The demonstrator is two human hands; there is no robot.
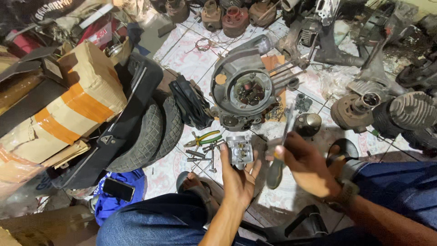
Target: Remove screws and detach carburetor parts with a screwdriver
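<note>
My left hand [237, 175] holds a small silver carburettor [239, 149] upright, fingers around its underside. My right hand [306, 164] is shut on a screwdriver [280, 152] with a dark handle; its shaft points up and away, blurred by motion, just right of the carburettor. Both hands hover above the tiled floor, close in front of a grey engine case [246, 93] with a round opening showing coils inside. My knees in blue jeans frame the bottom of the view.
Yellow-and-green pliers [202, 139] and loose bolts [200, 155] lie left of the carburettor. Two tyres [152, 134] and a taped cardboard box [68, 105] stand at left. Finned cylinders [387, 114] sit at right, more at the back. A phone [118, 188] rests on blue cloth.
</note>
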